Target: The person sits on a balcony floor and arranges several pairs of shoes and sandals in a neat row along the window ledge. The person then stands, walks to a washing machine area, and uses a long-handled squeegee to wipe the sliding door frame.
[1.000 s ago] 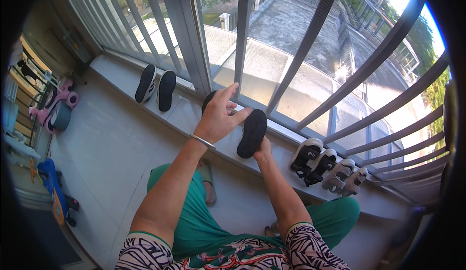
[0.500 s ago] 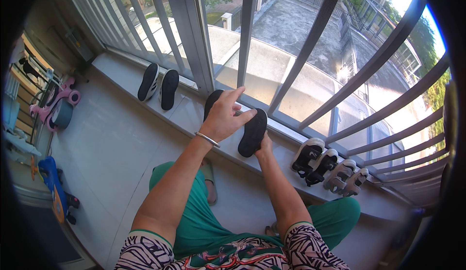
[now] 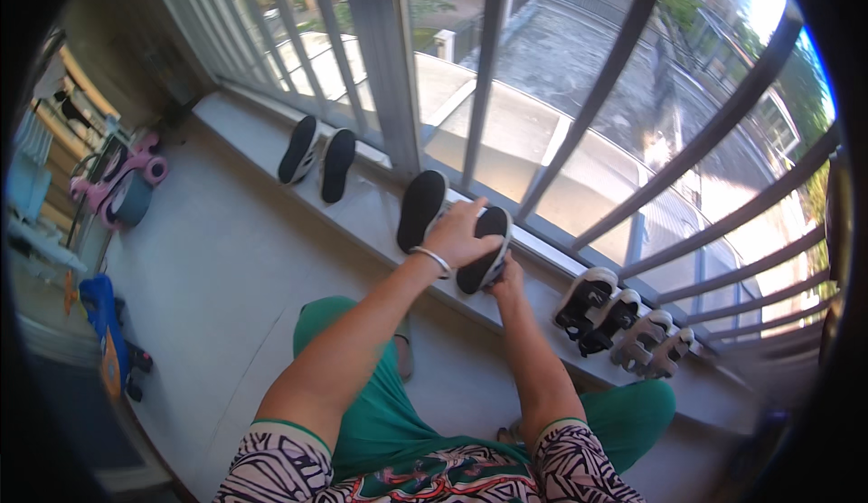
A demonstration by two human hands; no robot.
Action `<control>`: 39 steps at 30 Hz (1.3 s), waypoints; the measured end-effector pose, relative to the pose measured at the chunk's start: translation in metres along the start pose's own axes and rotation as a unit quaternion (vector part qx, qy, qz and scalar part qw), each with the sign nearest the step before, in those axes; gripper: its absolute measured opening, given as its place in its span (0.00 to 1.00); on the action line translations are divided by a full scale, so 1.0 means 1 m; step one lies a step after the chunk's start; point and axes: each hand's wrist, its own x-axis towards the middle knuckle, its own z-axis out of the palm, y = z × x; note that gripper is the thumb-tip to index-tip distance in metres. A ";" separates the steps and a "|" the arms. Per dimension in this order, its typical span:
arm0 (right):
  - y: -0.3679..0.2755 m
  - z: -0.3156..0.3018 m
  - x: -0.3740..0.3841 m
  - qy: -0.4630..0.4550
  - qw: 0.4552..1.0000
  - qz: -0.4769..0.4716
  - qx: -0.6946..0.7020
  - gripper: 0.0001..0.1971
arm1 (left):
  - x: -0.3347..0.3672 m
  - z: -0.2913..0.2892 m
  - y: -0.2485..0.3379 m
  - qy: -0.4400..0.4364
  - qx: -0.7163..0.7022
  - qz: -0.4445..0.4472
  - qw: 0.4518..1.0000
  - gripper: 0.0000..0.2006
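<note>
To the right of the thick grey post [image 3: 387,69], just above the ledge [image 3: 372,204], a black-soled shoe [image 3: 476,270] tilts with its sole turned out toward the person. The right grip [image 3: 508,277] is closed around its lower end, on the side away from the post; I take it that holding it there steadies the shoe while leaving most of the sole uncovered. The left grip [image 3: 459,237] is on the side nearer the post, its thumb lying over the upper part of the sole, though from here I can't tell whether it pinches or merely rests.

A second shoe [image 3: 422,206] stands on end beside the foot of the post, sole outward and free of both grips. Left of the post, a striped pair [image 3: 337,166] stands the same way, probably because the ledge is narrow and the bars [image 3: 562,137] give upright shoes a back to lean on. Well to the right of the post, black sandals [image 3: 585,302] and grey sandals [image 3: 640,345] tilt up in a row, their straps facing the room; that slant likely keeps them compact and easy to reach.
</note>
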 end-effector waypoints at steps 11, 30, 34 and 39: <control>-0.021 0.009 -0.014 -0.135 0.983 0.122 -0.003 0.28 | 0.000 0.093 -0.040 -0.040 -0.008 -0.263 0.964 0.59; -0.011 -0.043 -0.037 -0.054 0.963 -0.144 -0.222 0.24 | -0.014 0.112 -0.043 0.092 0.005 -0.202 0.975 0.47; -0.013 -0.063 -0.065 -0.056 0.958 -0.144 -0.240 0.22 | -0.017 0.115 -0.036 0.119 0.030 -0.210 0.970 0.45; -0.022 -0.078 -0.091 -0.070 0.946 -0.118 -0.295 0.22 | -0.012 0.118 -0.035 0.105 0.080 -0.223 0.966 0.49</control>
